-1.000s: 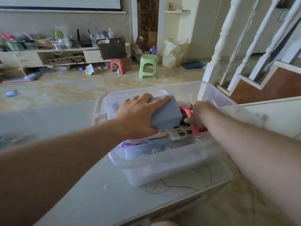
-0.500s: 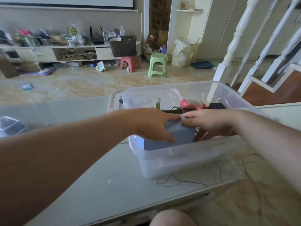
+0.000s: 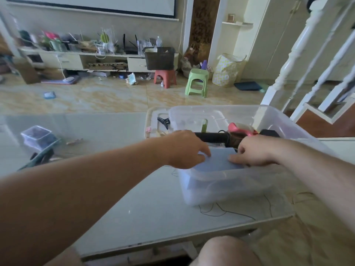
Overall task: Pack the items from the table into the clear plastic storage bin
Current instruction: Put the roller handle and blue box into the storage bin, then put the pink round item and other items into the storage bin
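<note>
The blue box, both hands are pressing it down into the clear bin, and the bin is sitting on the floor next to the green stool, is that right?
Not quite. The head view shows the clear bin sitting on the glass-topped table, not on the floor; the green stool stands far behind it. The rest holds: the left hand and right hand are both on the blue box inside the bin.

- I see a green stool (image 3: pixel 196 81) beside a red stool (image 3: pixel 165 78) on the tiled floor (image 3: pixel 96 96).
- A dark basket (image 3: pixel 159 58) sits on the low cabinet (image 3: pixel 73 59) (shelf clutter is blurred).
- White stair railing (image 3: pixel 294 54) stands right.
</note>
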A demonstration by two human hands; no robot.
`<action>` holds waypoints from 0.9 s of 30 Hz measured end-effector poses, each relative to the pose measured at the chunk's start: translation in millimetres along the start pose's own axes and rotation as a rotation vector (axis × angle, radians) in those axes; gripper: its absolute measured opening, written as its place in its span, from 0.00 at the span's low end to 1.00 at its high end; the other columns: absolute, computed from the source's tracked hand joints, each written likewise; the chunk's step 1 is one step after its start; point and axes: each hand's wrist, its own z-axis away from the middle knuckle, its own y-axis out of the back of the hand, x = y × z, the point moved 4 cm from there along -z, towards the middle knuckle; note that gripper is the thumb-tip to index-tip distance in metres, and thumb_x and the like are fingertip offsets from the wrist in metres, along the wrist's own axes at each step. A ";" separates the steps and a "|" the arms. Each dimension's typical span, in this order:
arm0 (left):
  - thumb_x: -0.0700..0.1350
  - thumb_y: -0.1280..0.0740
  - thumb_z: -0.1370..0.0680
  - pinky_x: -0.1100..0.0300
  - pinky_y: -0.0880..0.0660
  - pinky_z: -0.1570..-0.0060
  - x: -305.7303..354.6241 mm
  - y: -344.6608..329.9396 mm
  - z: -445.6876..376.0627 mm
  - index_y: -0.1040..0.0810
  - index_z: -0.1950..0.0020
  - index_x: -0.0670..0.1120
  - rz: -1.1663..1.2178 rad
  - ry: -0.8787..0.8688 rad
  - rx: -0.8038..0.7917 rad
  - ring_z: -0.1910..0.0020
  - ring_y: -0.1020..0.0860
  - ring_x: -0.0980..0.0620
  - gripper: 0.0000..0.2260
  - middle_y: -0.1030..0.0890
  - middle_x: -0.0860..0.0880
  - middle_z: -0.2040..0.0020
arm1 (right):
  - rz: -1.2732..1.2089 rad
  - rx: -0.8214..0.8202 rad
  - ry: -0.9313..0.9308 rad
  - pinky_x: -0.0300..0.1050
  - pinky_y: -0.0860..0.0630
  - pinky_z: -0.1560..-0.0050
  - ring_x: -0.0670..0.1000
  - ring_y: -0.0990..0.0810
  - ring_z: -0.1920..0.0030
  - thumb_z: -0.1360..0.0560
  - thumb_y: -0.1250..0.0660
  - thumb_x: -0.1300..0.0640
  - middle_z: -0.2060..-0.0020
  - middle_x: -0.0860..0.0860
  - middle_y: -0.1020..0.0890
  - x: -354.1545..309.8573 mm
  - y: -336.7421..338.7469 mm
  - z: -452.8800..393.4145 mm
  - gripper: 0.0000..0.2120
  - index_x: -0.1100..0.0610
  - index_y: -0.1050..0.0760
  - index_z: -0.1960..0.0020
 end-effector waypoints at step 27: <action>0.57 0.31 0.23 0.57 0.28 0.44 -396.6 -105.8 344.3 0.23 0.32 0.58 0.266 1.108 0.166 0.41 0.21 0.48 0.19 0.18 0.53 0.40 | -0.170 0.122 0.902 0.53 0.28 0.32 0.56 0.35 0.32 0.25 0.33 0.50 0.31 0.46 0.34 -555.3 -58.9 -95.6 0.31 0.35 0.38 0.25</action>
